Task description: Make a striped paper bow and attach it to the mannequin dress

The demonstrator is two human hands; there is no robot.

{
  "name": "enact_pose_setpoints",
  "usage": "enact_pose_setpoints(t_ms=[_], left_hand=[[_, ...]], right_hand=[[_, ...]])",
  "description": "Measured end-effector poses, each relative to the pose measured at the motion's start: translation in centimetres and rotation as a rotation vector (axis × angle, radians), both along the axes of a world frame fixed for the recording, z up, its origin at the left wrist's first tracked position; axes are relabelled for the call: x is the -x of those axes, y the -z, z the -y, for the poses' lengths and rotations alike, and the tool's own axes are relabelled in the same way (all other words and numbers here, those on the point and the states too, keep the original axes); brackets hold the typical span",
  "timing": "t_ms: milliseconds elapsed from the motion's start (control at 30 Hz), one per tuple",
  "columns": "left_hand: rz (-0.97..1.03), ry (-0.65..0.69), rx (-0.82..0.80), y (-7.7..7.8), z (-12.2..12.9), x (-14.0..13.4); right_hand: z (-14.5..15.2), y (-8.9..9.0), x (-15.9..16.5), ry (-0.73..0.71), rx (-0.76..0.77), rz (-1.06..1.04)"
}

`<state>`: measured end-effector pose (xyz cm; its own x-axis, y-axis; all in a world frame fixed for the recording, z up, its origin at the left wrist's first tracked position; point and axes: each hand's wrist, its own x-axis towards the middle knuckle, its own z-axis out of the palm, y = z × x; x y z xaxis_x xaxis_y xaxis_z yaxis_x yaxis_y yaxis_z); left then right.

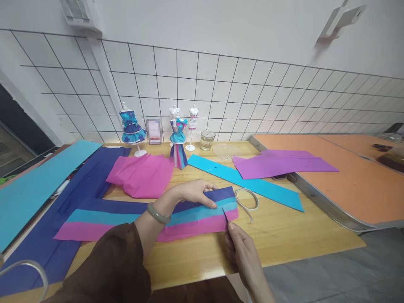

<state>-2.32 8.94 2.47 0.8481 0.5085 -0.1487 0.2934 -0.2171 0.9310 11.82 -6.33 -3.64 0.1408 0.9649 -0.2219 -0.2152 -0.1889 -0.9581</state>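
Observation:
A long striped fabric strip [189,219], dark blue, light blue and pink, lies across the wooden table. My left hand [197,193] rests on its upper edge near the right end, thumb on top and fingers behind, pinching it. From below, my right hand [241,244] grips dark scissors [225,216]. One narrow blade shows over the pink and light blue bands near the strip's right end; the other blade and most of the handles are hidden. Just right of the strip lies a roll of narrow tape [257,202] with a loose tail.
Pink fabric [142,179], a bright blue strip [252,184] and purple fabric [280,164] lie behind. Dark blue fabric [72,219] covers the left. Small dressed mannequins [178,139] and a glass cup [207,141] stand by the wall. A metal-edged orange board [341,185] is at right.

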Motion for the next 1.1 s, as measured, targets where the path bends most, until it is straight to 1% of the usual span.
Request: enact_pose_setpoints(t_ms=[100, 233, 533, 700, 833, 1000, 1100], left_hand=[[0.038, -0.012, 0.033, 0.15, 0.03, -0.3], [0.035, -0.03, 0.03, 0.0, 0.07, -0.39], [0.022, 0.019, 0.112, -0.06, 0.33, -0.31], [0.03, 0.017, 0.082, -0.18, 0.39, -0.35], [0.037, 0.037, 0.095, -0.11, 0.28, -0.37], [0.04, 0.007, 0.065, -0.2, 0.22, -0.34], [0.048, 0.027, 0.098, -0.11, 0.28, -0.37]], right_hand=[[0.07, 0.08, 0.0, -0.015, 0.015, -0.028], [0.17, 0.01, 0.02, -0.004, 0.038, -0.027], [-0.07, -0.49, 0.14, -0.003, 0.065, -0.052], [-0.29, -0.53, 0.25, -0.012, 0.064, -0.064], [-0.45, -0.56, 0.26, -0.024, 0.063, -0.085], [-0.44, -0.57, 0.29, -0.06, 0.047, -0.076], [-0.43, -0.81, 0.37, -0.045, 0.051, -0.082]])
